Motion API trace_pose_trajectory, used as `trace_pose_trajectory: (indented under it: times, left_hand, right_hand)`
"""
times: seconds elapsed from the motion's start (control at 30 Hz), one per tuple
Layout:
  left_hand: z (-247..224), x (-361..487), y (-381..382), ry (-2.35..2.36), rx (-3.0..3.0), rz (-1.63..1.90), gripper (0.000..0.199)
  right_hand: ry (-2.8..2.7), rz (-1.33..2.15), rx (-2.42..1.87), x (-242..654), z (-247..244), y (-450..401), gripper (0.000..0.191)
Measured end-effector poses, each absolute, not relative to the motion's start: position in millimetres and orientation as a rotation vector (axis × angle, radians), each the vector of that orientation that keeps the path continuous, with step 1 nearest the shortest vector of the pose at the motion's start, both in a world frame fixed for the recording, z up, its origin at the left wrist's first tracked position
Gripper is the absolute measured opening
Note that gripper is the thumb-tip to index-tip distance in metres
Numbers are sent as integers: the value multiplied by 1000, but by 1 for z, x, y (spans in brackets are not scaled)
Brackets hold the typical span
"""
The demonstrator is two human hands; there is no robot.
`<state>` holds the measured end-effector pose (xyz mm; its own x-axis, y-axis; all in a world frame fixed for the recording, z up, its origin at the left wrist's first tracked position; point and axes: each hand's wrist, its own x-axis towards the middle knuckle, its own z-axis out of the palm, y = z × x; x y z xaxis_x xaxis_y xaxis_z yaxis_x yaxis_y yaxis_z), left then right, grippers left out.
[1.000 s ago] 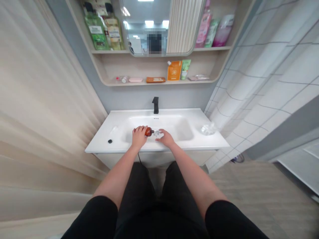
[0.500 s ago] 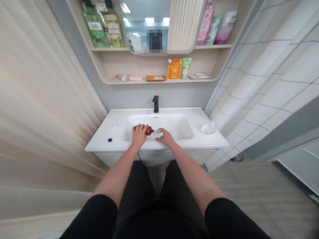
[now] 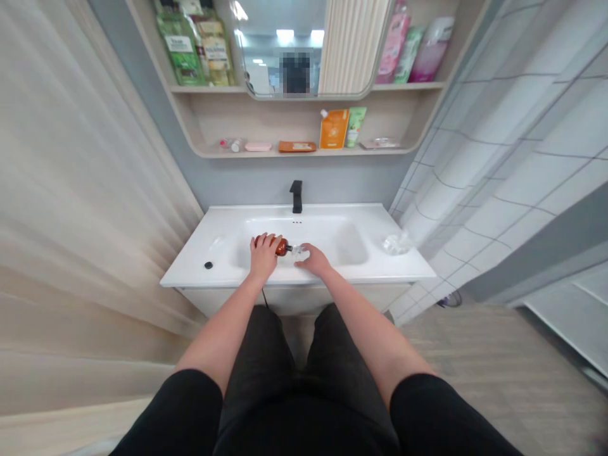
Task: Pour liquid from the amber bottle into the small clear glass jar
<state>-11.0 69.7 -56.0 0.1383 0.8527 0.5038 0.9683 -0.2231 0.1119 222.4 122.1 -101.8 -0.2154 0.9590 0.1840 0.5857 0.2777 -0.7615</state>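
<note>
Over the white sink (image 3: 327, 269), my left hand (image 3: 264, 254) is wrapped round a reddish-brown bottle (image 3: 282, 247). The bottle lies tipped on its side, its dark neck pointing right. My right hand (image 3: 314, 259) holds a small clear container (image 3: 299, 252) between thumb and fingers, right at the bottle's neck. Whether the two touch, and whether any liquid passes between them, is too small to tell. Both hands are above the front part of the basin.
Behind the basin stands a black faucet (image 3: 297, 196). A black cap (image 3: 208, 265) lies on the left counter, crumpled clear plastic (image 3: 397, 243) on the right. Above, a shelf (image 3: 266, 154) holds an orange pouch (image 3: 334, 129), a green tube (image 3: 355, 126) and small items.
The camera view has shifted very slightly. Both hands keep their grips, with the bottle and the clear container in nearly the same places.
</note>
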Motion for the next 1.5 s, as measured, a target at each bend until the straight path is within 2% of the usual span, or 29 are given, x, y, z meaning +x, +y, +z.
trace_pose_trajectory:
  times: [0.57,1.5]
  left_hand:
    - [-54,-11,69,-1722,-2165,-697,61]
    - [-48,-8,63,-1775,-2181,-699,66]
  right_hand:
    - [-1895,761,-1350,221,-100,122,70]
    - [-1912,784,-1375,222,-94,118,74]
